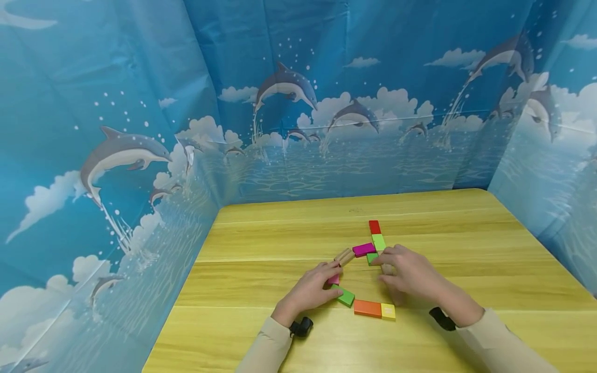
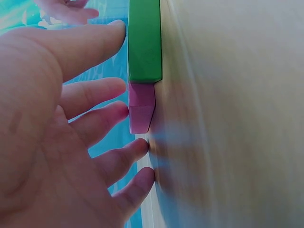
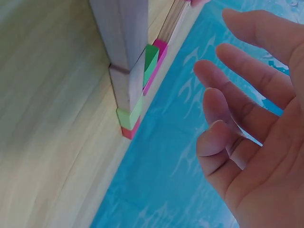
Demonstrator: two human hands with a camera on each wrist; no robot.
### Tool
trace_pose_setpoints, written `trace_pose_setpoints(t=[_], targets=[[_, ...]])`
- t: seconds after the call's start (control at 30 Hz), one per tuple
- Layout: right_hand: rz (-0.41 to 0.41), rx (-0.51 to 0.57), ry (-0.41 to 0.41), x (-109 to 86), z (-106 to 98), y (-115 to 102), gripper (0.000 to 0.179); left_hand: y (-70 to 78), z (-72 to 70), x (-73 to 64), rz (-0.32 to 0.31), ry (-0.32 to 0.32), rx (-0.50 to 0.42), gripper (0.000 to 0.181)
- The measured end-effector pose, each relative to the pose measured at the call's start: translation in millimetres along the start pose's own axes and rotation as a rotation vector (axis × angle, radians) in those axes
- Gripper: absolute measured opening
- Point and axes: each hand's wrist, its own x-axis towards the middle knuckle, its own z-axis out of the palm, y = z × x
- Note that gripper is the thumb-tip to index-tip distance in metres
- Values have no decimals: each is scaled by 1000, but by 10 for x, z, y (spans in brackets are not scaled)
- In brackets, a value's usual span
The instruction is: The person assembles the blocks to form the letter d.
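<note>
Thin wooden blocks lie on the table in a rough ring. My left hand (image 1: 310, 287) is at its left side, fingers spread, beside a pink block (image 2: 141, 108) and a green block (image 2: 145, 42). In the left wrist view the thumb and fingertips come up to these blocks without curling round them. My right hand (image 1: 412, 272) hovers over the right side, fingers loosely bent and holding nothing. Partly hidden below it are plain wood blocks (image 3: 121, 33), in line with a light green block (image 1: 378, 242) and a red block (image 1: 374, 227). A small green block (image 1: 371, 258) lies by its fingertips.
A magenta block (image 1: 364, 249) and plain wood blocks (image 1: 344, 256) form the ring's far side. An orange block (image 1: 367, 308) and a yellow block (image 1: 388, 311) form the near side. Behind the wood-grain table (image 1: 261, 228) hangs a blue dolphin curtain (image 1: 289, 160).
</note>
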Motion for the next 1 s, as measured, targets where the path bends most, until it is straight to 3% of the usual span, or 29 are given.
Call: trace_pose_setpoints(t=[0.67, 1.0], targets=[[84, 95, -78, 298, 120, 261, 36, -2, 7, 3, 7, -2, 9, 59], [69, 48, -108, 389, 233, 306, 34, 4, -11, -1, 8, -2, 20, 58]])
